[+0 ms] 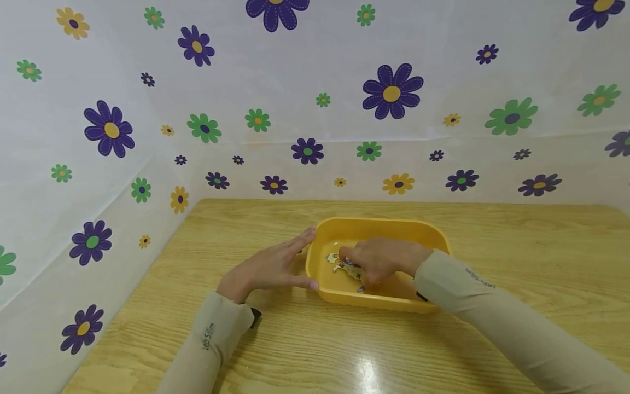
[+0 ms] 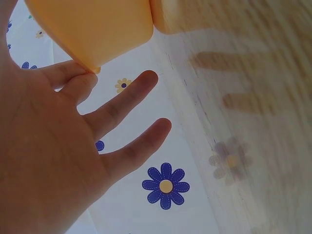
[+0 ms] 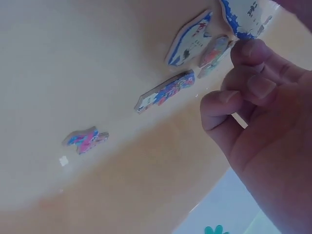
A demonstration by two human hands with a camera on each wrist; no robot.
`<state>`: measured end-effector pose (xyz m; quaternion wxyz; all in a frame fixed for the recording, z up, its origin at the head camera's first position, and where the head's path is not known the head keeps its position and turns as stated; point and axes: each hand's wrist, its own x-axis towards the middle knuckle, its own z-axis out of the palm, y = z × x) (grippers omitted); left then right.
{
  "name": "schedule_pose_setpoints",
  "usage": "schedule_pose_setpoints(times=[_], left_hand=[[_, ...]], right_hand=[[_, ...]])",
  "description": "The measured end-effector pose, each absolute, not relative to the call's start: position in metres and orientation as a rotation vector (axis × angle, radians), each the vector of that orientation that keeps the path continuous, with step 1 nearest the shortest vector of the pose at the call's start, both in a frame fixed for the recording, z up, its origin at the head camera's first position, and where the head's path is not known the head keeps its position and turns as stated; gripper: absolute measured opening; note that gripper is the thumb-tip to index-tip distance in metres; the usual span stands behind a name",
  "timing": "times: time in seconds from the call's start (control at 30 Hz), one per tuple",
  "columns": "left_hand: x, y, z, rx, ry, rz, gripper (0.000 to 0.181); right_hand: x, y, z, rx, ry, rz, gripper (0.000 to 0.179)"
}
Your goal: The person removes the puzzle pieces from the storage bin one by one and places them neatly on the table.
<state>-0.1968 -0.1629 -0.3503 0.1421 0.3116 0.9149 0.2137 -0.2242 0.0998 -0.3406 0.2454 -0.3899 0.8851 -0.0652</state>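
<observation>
A yellow plastic tub (image 1: 384, 302) sits on the table. My left hand (image 1: 273, 269) rests against the tub's left end, fingers straight, with fingertips and thumb at the rim. In the left wrist view two fingers of the left hand (image 2: 73, 136) stand spread, away from the tub wall (image 2: 107, 24). My right hand (image 1: 386, 258) reaches down inside the tub with curled fingers. In the right wrist view the right hand (image 3: 263, 102) pinches a white and blue flat printed puzzle piece (image 3: 251, 17). Several colourful flat pieces lie on the tub floor, among them a long piece (image 3: 165, 91) and a pink-blue piece (image 3: 87, 140).
The wood-grain table (image 1: 295, 350) extends around the tub. Behind it and along the left stands a white sheet (image 1: 334, 65) printed with purple, green and yellow flowers.
</observation>
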Motion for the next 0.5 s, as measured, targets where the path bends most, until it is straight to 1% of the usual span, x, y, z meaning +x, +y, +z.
schedule_pose_setpoints(times=[0.1,0.27,0.33,0.4,0.5], left_hand=[[-0.197,-0.163,-0.35,0.906,2.642,0.613,0.112],[-0.197,-0.162,-0.35,0.909,2.637,0.614,0.112],[-0.197,-0.163,-0.35,0.905,2.635,0.615,0.113],[-0.198,-0.163,-0.35,0.907,2.637,0.614,0.113],[-0.198,-0.164,-0.351,0.912,2.635,0.623,0.112]], right_hand=[[-0.227,0.103,-0.342,-1.11,2.42,-0.28,0.044],[-0.234,0.109,-0.346,-1.302,2.436,-0.528,0.015],[-0.236,0.111,-0.347,-1.355,2.421,-0.616,0.007],[-0.238,0.112,-0.346,-1.358,2.397,-0.683,0.007],[-0.239,0.114,-0.343,-1.318,2.344,-0.761,0.013]])
